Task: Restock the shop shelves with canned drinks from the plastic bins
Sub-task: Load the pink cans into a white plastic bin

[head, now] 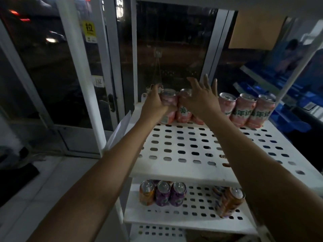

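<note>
L hand [154, 102] has its fingers curled round a pink can [168, 103], gripping it upright at the back-left corner of the top shelf [183, 145]. R hand [201, 98] is just beside it, fingers straight & spread wide, palm over a second pink can [182, 112] that touches the first. Can't tell if the palm actually presses it. A third pink can [198, 119] is mostly hidden under the R wrist.

Further right along the back of the top shelf, three more pink cans [243, 110] stand in a row, touching.

Under the top shelf, the lower shelf [192, 212] carries an orange can [146, 193] + two purple cans [162, 194] at left, and orange cans [229, 201] at right.

Left of the top shelf: glass door [70, 75] w/ yellow sticker [89, 29]. Right of it: blue bins [297, 105].
</note>
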The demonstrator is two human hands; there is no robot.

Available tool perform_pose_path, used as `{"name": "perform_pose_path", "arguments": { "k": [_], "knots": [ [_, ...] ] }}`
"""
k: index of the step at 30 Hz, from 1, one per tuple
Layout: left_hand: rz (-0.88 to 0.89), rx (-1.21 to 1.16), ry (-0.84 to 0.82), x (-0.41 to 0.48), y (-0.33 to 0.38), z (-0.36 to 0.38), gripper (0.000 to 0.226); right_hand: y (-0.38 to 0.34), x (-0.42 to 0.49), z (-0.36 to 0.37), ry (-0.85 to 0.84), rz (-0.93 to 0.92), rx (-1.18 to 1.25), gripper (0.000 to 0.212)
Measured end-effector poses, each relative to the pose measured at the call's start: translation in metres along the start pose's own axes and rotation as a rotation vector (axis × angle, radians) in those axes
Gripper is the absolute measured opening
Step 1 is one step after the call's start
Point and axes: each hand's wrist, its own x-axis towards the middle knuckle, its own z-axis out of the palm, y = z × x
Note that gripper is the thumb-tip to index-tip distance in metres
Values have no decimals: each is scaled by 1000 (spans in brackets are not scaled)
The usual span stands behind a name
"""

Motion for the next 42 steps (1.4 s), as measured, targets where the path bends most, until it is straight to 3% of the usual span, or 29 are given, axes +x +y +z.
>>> {"name": "perform_pose_path", "arguments": {
  "k": [3, 5, 9, 13, 16, 20, 23, 26, 34, 37, 42],
  "knots": [
    [-21, -19, 5, 3, -11, 9, 84, 7, 9, 6, -92, -30, -78, 79],
    [-7, 0, 78, 2, -14, 12, 74, 9, 11, 8, -94, -41, -44, 72],
    [25, -26, 174, -14, -4, 9, 69, 7, -3, -2, 79, -106, 6, 63],
    [77, -148, 259, -39, 31, 7, 73, 0, -40, -41, 199, 5, 469, 65],
    [172, -242, 217, -63, 72, 15, 68, 9, -79, -77, 392, 155, 852, 74],
    [275, -398, -17, -105, 125, 63, 56, 55, -148, -113, 519, 372, 1257, 60],
    [248, -439, -217, -140, 156, 126, 50, 112, -215, -131, 620, 530, 1290, 62],
    [212, -420, -427, -189, 173, 202, 57, 167, -309, -144, 702, 682, 1388, 64],
    [109, -424, -1004, -372, 181, 362, 54, 250, -588, -176, 963, 1188, 1586, 36],
    [24, -353, -1138, -419, 168, 397, 53, 255, -661, -177, 998, 1343, 1517, 25],
    [-40, -225, -1244, -465, 153, 434, 46, 291, -746, -156, 939, 1628, 979, 36]
  ]
}}
